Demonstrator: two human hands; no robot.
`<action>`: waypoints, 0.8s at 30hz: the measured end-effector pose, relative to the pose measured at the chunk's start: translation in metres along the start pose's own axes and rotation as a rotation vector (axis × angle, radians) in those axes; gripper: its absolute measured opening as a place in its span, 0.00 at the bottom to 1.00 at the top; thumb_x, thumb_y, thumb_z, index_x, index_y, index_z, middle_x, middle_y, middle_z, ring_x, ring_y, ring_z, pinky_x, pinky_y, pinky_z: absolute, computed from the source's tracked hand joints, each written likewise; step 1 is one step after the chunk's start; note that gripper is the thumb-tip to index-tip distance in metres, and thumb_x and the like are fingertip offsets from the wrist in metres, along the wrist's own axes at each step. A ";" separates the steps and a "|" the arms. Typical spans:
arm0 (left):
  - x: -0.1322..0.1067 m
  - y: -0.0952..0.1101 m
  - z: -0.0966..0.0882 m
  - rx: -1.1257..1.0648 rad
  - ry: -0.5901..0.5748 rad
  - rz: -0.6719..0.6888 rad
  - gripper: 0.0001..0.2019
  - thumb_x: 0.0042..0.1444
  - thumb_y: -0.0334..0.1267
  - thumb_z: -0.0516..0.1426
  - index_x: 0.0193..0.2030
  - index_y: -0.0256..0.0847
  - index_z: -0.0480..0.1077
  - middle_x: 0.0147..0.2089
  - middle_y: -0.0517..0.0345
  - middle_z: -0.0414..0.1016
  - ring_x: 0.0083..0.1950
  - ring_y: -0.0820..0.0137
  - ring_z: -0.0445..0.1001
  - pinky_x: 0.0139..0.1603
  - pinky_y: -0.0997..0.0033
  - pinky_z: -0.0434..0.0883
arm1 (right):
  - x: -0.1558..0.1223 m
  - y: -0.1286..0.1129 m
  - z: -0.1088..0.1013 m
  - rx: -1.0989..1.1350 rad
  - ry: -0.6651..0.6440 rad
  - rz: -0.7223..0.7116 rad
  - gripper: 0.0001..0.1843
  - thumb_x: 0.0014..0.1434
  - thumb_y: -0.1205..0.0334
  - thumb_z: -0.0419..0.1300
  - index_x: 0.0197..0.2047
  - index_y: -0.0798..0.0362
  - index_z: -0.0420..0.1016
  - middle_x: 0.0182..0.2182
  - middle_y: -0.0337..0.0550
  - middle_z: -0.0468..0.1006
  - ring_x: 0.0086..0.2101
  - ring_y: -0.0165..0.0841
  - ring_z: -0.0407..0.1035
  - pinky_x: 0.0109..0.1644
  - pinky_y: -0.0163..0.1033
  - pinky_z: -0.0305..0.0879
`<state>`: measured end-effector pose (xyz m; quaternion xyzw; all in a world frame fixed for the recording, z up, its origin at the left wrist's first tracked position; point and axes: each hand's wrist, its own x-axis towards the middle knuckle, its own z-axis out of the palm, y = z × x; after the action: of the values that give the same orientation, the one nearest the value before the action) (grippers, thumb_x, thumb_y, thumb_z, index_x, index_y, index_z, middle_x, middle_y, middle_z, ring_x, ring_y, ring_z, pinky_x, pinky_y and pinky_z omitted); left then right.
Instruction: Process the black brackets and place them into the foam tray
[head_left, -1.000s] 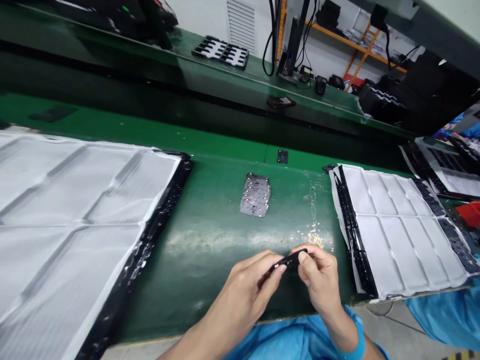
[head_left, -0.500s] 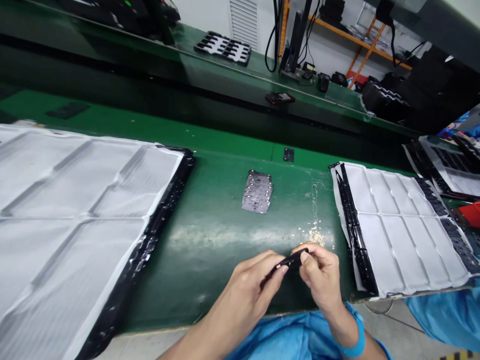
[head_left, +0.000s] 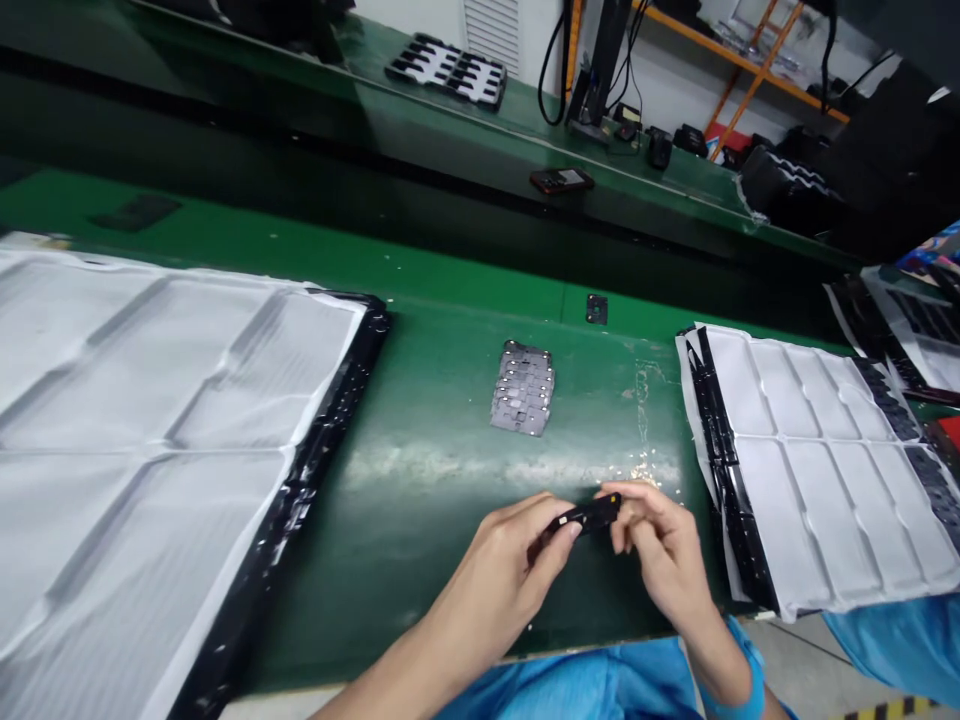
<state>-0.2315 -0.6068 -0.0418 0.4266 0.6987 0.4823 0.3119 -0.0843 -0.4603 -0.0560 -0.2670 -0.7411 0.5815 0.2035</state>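
Observation:
My left hand (head_left: 510, 560) pinches a slim black part (head_left: 589, 514) between thumb and fingers near the table's front edge. The part is seen nearly edge-on, with a small yellow spot at its right end; its exact kind I cannot tell. My right hand (head_left: 664, 545) is at that right end, its index finger reaching along the top corner and its thumb lifted off, fingers partly curled and apart. Beyond the hands lies an overlapping batch of flat grey-black pieces with shiny metal spots (head_left: 523, 388). Tiny pale scraps (head_left: 643, 470) are scattered just behind my right hand.
A large white-lined tray stack (head_left: 217, 370) with black edges fills the left. Another white-lined tray stack (head_left: 832, 450) stands at the right. Farther back are a small black square piece (head_left: 597, 309), a mobile phone (head_left: 562, 180) and a black-and-white tray (head_left: 448, 70) on the raised ledge.
My right thumb has come off the black part and the right hand has opened slightly. The part has turned a little, showing more of its side. The view has shifted slightly.

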 end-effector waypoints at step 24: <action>0.024 0.004 0.030 -0.635 -0.047 -0.253 0.20 0.74 0.54 0.44 0.47 0.39 0.66 0.26 0.66 0.61 0.23 0.75 0.55 0.22 0.77 0.53 | 0.010 -0.004 -0.006 -0.187 0.008 -0.227 0.12 0.71 0.68 0.59 0.46 0.50 0.85 0.33 0.45 0.83 0.32 0.37 0.76 0.39 0.40 0.72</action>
<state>-0.2155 -0.5720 -0.0489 0.2289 0.5536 0.6235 0.5024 -0.0888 -0.4500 -0.0506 -0.2018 -0.8167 0.4819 0.2451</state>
